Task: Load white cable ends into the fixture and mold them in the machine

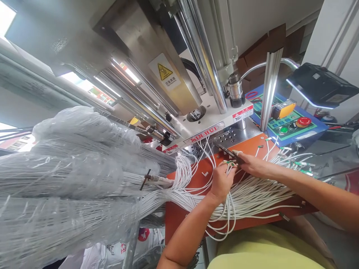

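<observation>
Yellow-green garment (260,256) on my feed, bottom centre of frame: plain cloth, rounded outline, a paler fold along the lower edge. Left arm (186,235) bare up from the bottom edge, right arm (311,190) bare in from the right edge. Left hand (221,182) and right hand (252,165) bare too, wrists included. Dim patch right of the garment: can't tell if it's clothing.

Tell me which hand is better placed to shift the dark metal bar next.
Probably the right hand: its fingers are at the near end of the dark metal bar, while the left hand is occupied with green cable ends.
</observation>
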The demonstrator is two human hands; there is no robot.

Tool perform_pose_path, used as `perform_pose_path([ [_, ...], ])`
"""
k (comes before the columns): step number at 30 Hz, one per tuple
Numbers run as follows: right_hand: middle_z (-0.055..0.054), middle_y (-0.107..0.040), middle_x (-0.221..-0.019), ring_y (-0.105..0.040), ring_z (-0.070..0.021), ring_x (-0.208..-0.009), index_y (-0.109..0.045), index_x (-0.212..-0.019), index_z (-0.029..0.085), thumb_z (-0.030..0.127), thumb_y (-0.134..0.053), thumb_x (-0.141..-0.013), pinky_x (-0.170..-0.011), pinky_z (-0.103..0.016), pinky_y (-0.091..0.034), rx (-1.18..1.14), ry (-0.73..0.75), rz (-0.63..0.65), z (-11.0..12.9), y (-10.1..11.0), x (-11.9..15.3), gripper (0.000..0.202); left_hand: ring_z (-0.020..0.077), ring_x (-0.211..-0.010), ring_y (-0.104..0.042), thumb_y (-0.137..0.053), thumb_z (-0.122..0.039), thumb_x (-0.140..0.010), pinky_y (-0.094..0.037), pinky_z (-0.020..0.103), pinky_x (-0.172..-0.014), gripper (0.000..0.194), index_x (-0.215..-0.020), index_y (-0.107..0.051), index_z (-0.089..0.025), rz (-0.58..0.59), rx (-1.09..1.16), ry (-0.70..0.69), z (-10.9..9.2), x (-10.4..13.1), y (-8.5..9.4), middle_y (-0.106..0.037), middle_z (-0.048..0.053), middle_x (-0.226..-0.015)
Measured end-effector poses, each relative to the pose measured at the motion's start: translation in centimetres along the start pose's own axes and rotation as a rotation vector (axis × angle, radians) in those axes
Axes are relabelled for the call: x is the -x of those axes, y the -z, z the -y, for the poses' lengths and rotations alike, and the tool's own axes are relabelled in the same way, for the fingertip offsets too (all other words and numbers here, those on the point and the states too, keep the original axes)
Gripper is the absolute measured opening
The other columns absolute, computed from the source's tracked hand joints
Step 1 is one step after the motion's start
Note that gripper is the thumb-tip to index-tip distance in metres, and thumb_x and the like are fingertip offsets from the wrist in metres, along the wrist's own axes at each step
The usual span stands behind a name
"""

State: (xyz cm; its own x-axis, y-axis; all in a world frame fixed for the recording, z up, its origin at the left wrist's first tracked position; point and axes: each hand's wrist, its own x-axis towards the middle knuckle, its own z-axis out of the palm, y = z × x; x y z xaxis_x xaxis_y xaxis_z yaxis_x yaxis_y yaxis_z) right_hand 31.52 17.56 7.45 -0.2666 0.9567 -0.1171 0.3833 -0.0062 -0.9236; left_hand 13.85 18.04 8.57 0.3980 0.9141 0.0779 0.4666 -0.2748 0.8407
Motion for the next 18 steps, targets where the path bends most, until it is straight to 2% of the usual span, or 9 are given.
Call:
perform_pose_path([
  [2, -0.005, -0.064, -0.098, -0.060, -0.0220, -0.091, -0.047, -0.120, 0.018, 0.021, -0.049, -0.076, -0.081, -0.033, -0.047, -0.058, -0.006, 0.061, 0.5, 0.3, 0.3, 0.045, 0.0198, -0.086, -0.065, -0.065, -0.028, -0.081, -0.049, 0.031, -0.083, 0.015, -0.091, -0.071, -0.018, 0.052, 0.109, 0.090, -0.1, -0.3, 0.4, -0.071, 0.006, -0.090],
  [5, -0.008, -0.063, -0.108, -0.059, -0.0247, -0.097, -0.039, -0.131, 0.016, 0.039, -0.058, -0.078, -0.084, -0.036, -0.047, -0.097, 0.027, 0.078, 0.7, 0.3, 0.6, 0.060, 0.0187, -0.083, -0.065, -0.070, -0.035, -0.076, -0.050, 0.030, -0.079, 0.027, -0.095, -0.070, -0.015, 0.115, 0.336, 0.226, -0.2, -0.6, 1.1, -0.072, 0.006, -0.090],
  [7, -0.009, -0.063, -0.112, -0.060, -0.0245, -0.098, -0.035, -0.135, 0.017, 0.041, -0.058, -0.079, -0.086, -0.037, -0.046, -0.087, 0.038, 0.045, 0.6, 0.0, 0.6, 0.065, 0.0177, -0.081, -0.065, -0.068, -0.037, -0.078, -0.050, 0.029, -0.079, 0.032, -0.099, -0.068, -0.013, 0.097, 0.464, 0.293, -0.1, -0.7, 1.3, -0.072, 0.007, -0.088],
  [10, -0.009, -0.062, -0.116, -0.060, -0.0240, -0.101, -0.037, -0.132, 0.020, 0.037, -0.055, -0.081, -0.088, -0.037, -0.046, -0.052, 0.020, 0.010, 0.4, -0.3, 0.5, 0.056, 0.0146, -0.072, -0.064, -0.061, -0.036, -0.083, -0.048, 0.027, -0.071, 0.036, -0.110, -0.060, -0.011, 0.019, 0.589, 0.332, 0.3, -0.8, 1.4, -0.072, 0.008, -0.083],
  [12, -0.008, -0.063, -0.116, -0.060, -0.0244, -0.102, -0.041, -0.127, 0.022, 0.037, -0.054, -0.082, -0.087, -0.037, -0.046, -0.017, 0.010, 0.005, 0.4, -0.3, 0.6, 0.049, 0.0100, -0.057, -0.057, -0.059, -0.036, -0.085, -0.042, 0.022, -0.056, 0.036, -0.111, -0.053, -0.013, -0.034, 0.609, 0.325, 0.6, -0.7, 1.4, -0.071, 0.006, -0.079],
  [14, -0.007, -0.063, -0.116, -0.060, -0.0243, -0.103, -0.042, -0.125, 0.023, 0.037, -0.055, -0.083, -0.087, -0.037, -0.047, -0.002, 0.030, -0.003, 0.5, -0.2, 0.7, 0.046, 0.0055, -0.044, -0.043, -0.058, -0.036, -0.085, -0.029, 0.019, -0.045, 0.031, -0.106, -0.047, -0.016, -0.062, 0.577, 0.316, 0.9, -0.7, 1.5, -0.070, 0.003, -0.074],
  [16, -0.007, -0.062, -0.119, -0.059, -0.0243, -0.104, -0.043, -0.126, 0.024, 0.038, -0.055, -0.083, -0.087, -0.035, -0.046, -0.010, 0.057, -0.010, 0.7, 0.0, 0.9, 0.047, 0.0037, -0.039, -0.034, -0.057, -0.037, -0.086, -0.022, 0.019, -0.043, 0.027, -0.100, -0.043, -0.018, -0.064, 0.527, 0.310, 0.9, -0.7, 1.7, -0.070, 0.001, -0.072],
  [18, -0.007, -0.062, -0.117, -0.059, -0.0246, -0.102, -0.042, -0.128, 0.023, 0.039, -0.056, -0.083, -0.085, -0.035, -0.046, -0.011, 0.045, -0.014, 0.7, 0.0, 0.9, 0.049, 0.0039, -0.039, -0.036, -0.056, -0.037, -0.086, -0.025, 0.019, -0.044, 0.025, -0.097, -0.043, -0.019, -0.065, 0.463, 0.301, 0.9, -0.8, 2.1, -0.070, 0.001, -0.071],
])
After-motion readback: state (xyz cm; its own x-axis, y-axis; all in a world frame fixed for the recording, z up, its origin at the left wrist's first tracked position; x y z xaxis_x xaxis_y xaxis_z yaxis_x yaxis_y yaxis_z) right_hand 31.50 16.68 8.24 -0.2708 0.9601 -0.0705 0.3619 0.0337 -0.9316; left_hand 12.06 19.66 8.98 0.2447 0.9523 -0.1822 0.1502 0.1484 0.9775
